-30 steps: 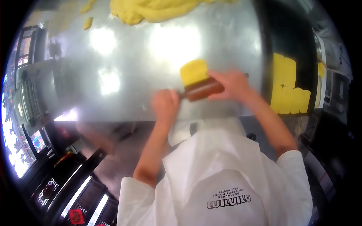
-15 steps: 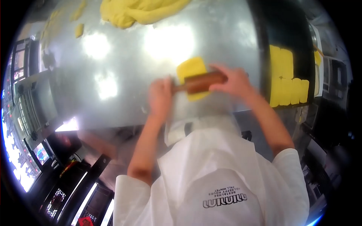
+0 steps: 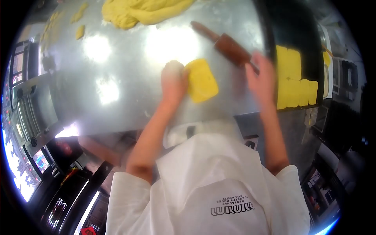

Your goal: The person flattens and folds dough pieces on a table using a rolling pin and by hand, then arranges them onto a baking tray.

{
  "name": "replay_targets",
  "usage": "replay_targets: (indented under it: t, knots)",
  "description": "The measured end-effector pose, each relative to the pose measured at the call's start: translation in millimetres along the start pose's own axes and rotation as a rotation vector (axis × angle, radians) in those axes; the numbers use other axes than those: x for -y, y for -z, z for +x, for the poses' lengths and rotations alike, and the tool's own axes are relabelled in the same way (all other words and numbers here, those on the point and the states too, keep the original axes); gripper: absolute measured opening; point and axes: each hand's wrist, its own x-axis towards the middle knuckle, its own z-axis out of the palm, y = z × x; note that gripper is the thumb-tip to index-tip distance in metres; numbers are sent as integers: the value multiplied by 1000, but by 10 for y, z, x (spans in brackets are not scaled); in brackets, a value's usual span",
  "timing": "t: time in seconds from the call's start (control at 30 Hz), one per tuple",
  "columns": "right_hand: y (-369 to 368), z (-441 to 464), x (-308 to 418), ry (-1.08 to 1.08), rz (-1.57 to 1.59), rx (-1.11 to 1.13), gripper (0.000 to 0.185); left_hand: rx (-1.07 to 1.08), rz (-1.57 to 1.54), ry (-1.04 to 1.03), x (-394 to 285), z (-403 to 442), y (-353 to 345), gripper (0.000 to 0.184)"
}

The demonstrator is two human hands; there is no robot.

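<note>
The right hand (image 3: 263, 80) holds the rolling pin (image 3: 235, 50) by its near handle, fingers and thumb closed around it; this end grip leaves the barrel angled away from the flat yellow dough piece (image 3: 202, 81). The piece lies on the metal table (image 3: 133, 78) between the hands. The left hand (image 3: 175, 80) touches its left edge, apparently for control; blur prevents telling whether the fingers pinch it. Flat pieces (image 3: 290, 78) sit side by side on the dark tray (image 3: 309, 39), likely to save space. The white garment (image 3: 219, 196) carries inverted lettering, including "FALL".
</note>
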Motion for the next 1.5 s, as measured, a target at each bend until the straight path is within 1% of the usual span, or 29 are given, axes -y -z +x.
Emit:
replay_targets:
  t: [0.03,0.1,0.13,0.17,0.27,0.37,0.43,0.47,0.53,0.57,0.67,0.77,0.83,0.93,0.97,1.03,1.13,1.2,1.23,1.3,1.33,1.4,1.5]
  knots:
    - [-32,-67,129,-27,145,-7,48,6,-63,46,-31,2,1,24]
    - [-101,-157,495,-217,533,323,41,-12,-129,110,-54,6,8,24]
    - [-287,-140,555,-420,865,499,41,-24,-159,143,-49,6,6,23]
    - [-484,-112,516,-626,1196,674,41,-31,-160,132,-3,20,-1,22]
    - [-840,-128,257,-776,1453,586,43,-43,-169,111,121,15,-18,20]
    - [-750,-60,422,-822,1305,584,45,-77,-197,97,48,-2,-3,18]
    - [-689,-67,503,-754,1255,570,45,-126,-243,80,56,2,-41,17]
    - [-684,-61,513,-721,1228,572,45,-146,-170,1,76,12,-64,17]
    - [-825,-73,378,-836,1349,664,44,-180,-19,-153,150,-13,-96,17]
    - [-879,-84,293,-891,1410,702,43,-183,-23,-159,179,-32,-102,17]
    - [-795,-113,523,-737,1089,586,40,-216,-52,-203,192,53,-87,17]
    - [-318,-54,662,-609,1311,569,35,-229,-61,-235,183,45,31,16]
    - [-166,-64,524,-606,1201,449,32,-219,-62,-269,159,64,17,15]
    - [-149,-185,288,-651,982,273,28,-133,5,-338,68,125,-12,19]
    - [-201,-243,208,-673,903,220,26,-60,47,-288,17,151,-27,20]
    - [-210,-371,173,-684,905,274,25,95,134,-185,-107,196,-73,24]
    - [-219,-548,227,-711,901,294,24,230,142,-115,-104,266,-96,23]
    - [-214,-610,335,-722,898,289,24,266,114,-168,-91,323,-63,22]
    - [-223,-639,345,-728,921,302,25,284,102,-193,-95,344,-38,22]
    - [-285,-706,332,-743,967,330,27,386,-123,-52,-152,270,89,26]
    - [-247,-701,429,-795,984,352,30,444,-234,22,-226,190,176,28]
    - [-140,-703,614,-906,1015,383,37,401,-223,-59,-419,12,303,23]
    - [-20,-741,696,-921,1298,473,47,352,-206,-188,-865,-194,478,18]
